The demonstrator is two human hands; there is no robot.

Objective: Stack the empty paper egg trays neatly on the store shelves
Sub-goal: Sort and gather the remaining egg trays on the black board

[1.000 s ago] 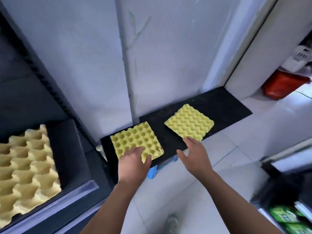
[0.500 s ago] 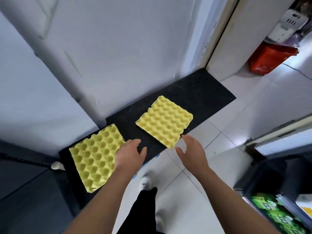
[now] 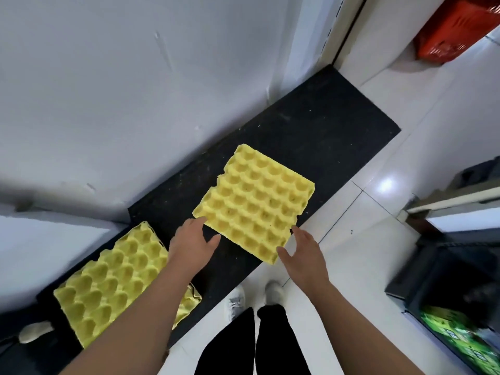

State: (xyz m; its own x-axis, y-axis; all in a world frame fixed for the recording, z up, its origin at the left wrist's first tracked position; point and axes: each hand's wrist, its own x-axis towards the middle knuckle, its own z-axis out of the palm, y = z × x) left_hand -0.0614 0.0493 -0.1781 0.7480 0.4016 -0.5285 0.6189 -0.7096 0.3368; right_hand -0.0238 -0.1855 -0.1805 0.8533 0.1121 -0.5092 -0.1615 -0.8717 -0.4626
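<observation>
Fingers [image 3: 200,221] straight and spread on the left hand [image 3: 193,240], gripping nothing. Index tip right at the leftward corner of the yellow egg tray [image 3: 257,209]; touching or just short of it, cannot tell. Likewise loose and splayed on the right hand [image 3: 303,255], thumb beside the tray's nearest corner, the other fingers by its right-hand edge, nothing pinched. Both hands over the near edge of the black mat [image 3: 311,136].

Yellow egg tray flat on the middle of the mat, cups up, turned cornerwise to the mat's edge, its nearest corner reaching the mat's near border. On the mat's left end, well apart from the first, a second egg tray [image 3: 116,280] – partly covered by the left forearm, crumpled-looking at the corner by the mat's near edge.

Behind the mat, a pale wall [image 3: 135,77]. In front of the mat, white floor tiles [image 3: 392,185], two light shoes [image 3: 235,299] and black trouser legs [image 3: 278,345]. Past the mat's far right end, a red basket [image 3: 460,28]. Right of the mat, across the tiles, a dark crate [image 3: 433,280] with green packets [image 3: 454,336] inside.
</observation>
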